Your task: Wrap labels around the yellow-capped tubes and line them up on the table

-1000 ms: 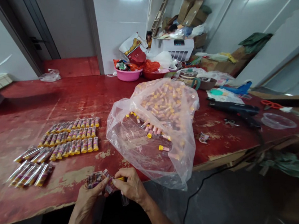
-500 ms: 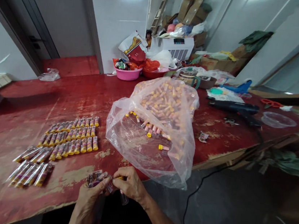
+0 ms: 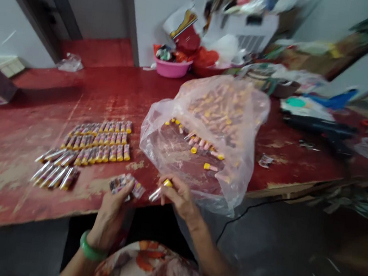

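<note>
Tube rows (image 3: 107, 139) and a heat gun (image 3: 319, 125) suggest a workshop

The one view looks from the wearer's head, above the lap, facing forward and down, with the patterned garment (image 3: 144, 267) at the bottom centre of the frame. The left hand (image 3: 114, 203) and right hand (image 3: 179, 196) show fairly near the lens, lower middle; the tabletop (image 3: 108, 97) spans the frame beyond them, and a grey door (image 3: 103, 2) stands farther back, upper left.
</note>
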Demonstrator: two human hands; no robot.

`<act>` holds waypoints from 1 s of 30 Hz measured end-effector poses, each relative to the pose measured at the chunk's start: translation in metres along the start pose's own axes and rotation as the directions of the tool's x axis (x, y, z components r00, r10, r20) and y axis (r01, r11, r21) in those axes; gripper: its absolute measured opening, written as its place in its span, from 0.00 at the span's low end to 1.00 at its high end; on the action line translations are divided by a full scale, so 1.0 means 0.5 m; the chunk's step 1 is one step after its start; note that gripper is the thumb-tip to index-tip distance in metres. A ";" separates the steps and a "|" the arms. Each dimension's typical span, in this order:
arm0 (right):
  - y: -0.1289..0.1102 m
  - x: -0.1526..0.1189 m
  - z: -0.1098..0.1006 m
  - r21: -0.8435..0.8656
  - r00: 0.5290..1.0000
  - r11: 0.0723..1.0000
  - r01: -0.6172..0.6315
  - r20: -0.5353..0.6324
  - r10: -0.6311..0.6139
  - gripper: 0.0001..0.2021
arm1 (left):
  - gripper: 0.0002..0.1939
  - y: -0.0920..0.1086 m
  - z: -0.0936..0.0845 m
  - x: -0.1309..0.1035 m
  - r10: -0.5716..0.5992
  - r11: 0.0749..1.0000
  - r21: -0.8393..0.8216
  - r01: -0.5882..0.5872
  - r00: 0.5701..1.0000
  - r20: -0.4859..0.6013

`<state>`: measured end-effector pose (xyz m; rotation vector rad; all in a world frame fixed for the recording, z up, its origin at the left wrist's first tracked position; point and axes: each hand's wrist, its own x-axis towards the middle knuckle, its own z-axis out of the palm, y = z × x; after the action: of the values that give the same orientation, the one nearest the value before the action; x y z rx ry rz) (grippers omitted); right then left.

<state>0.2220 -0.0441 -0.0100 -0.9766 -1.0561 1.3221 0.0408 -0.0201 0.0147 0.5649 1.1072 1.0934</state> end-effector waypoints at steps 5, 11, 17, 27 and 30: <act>-0.005 -0.024 -0.014 0.077 0.987 0.984 0.160 -0.009 -0.160 0.09 | 0.12 -0.002 0.011 0.003 -0.046 0.980 -0.198 0.036 0.998 -0.048; -0.008 -0.029 0.011 -0.164 0.953 0.940 0.299 0.010 -0.302 0.09 | 0.13 -0.003 0.016 -0.004 -0.125 0.966 -0.234 0.109 0.991 -0.055; -0.005 -0.024 0.041 -0.437 0.858 0.776 0.456 -0.019 -0.514 0.10 | 0.13 -0.002 0.011 -0.001 -0.122 0.958 -0.270 0.095 0.989 -0.082; 0.030 -0.037 0.069 -0.567 0.773 0.673 0.475 -0.096 -0.627 0.12 | 0.15 0.000 0.001 -0.016 -0.085 0.967 -0.249 0.052 0.989 -0.120; 0.027 -0.041 0.072 -0.601 0.746 0.637 0.483 -0.098 -0.659 0.13 | 0.16 0.001 0.001 -0.022 -0.021 0.979 -0.204 -0.009 0.990 -0.142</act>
<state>0.1844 -0.0654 -0.0144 -1.0765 -1.3777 0.2968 0.0409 -0.0296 0.0198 0.3241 1.1032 1.2411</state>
